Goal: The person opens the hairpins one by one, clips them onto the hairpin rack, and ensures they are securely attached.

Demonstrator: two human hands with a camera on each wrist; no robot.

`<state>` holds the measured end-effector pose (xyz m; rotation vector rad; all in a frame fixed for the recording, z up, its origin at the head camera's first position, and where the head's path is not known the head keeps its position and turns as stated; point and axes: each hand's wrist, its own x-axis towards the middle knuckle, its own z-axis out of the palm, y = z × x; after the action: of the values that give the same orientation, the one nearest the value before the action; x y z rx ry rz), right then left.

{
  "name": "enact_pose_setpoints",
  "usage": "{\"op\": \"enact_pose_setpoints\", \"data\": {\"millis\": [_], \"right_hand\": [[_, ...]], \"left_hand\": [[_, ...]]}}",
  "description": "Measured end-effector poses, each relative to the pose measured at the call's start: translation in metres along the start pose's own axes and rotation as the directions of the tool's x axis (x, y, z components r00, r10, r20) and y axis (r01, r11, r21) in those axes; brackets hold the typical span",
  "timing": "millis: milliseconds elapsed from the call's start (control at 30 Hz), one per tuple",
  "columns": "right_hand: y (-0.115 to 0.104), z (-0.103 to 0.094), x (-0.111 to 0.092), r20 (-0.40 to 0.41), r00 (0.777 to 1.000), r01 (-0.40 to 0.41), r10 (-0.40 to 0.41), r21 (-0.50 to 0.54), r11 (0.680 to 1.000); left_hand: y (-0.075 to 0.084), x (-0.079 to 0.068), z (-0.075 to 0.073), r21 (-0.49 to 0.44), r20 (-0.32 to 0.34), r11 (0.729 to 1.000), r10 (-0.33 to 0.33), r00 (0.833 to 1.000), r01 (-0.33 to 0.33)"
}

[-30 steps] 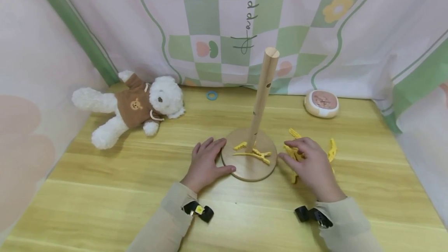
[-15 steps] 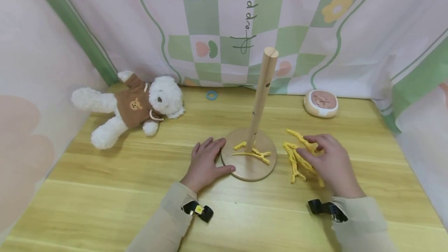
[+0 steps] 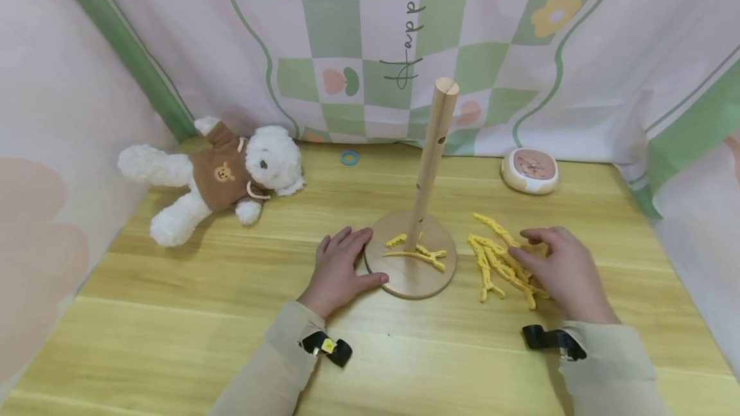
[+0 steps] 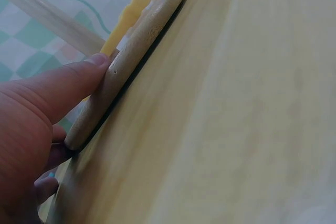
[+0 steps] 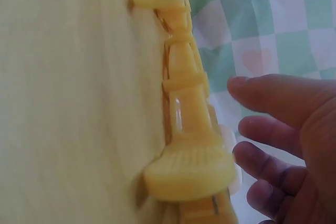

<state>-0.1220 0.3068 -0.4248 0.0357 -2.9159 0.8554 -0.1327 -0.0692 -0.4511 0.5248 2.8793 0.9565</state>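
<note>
A wooden stand has a round base and an upright post with small holes. My left hand rests at the base's left edge, fingers spread and thumb over the rim; the left wrist view shows the thumb on that rim. Thin yellow branch-shaped pieces lie on the base around the post's foot. To its right lies a pile of yellow branch-shaped pieces. My right hand is over the pile's right side, thumb and fingers apart, holding nothing and hiding part of the pile.
A white plush toy in a brown top lies at the back left. Near the back edge are a blue ring and a rounded white-and-pink device. A patterned curtain hangs behind the wooden table.
My right hand has moved to the right across the pile, uncovering its left and middle pieces and covering its right end. The left hand and the stand have stayed put.
</note>
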Motion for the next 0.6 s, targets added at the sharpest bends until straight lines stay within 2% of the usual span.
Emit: {"op": "enact_pose_setpoints", "data": {"millis": [400,600], "right_hand": [[0.012,-0.001,0.001,0.039,0.997,-0.066,0.067,-0.026,0.997],[0.012,-0.003,0.002,0.083,0.990,-0.103,0.110,-0.084,0.991]], "left_hand": [[0.000,-0.001,0.000,-0.007,-0.005,1.000,0.003,1.000,-0.003],[-0.001,0.000,0.001,-0.004,-0.008,1.000,0.000,1.000,0.000]]}}
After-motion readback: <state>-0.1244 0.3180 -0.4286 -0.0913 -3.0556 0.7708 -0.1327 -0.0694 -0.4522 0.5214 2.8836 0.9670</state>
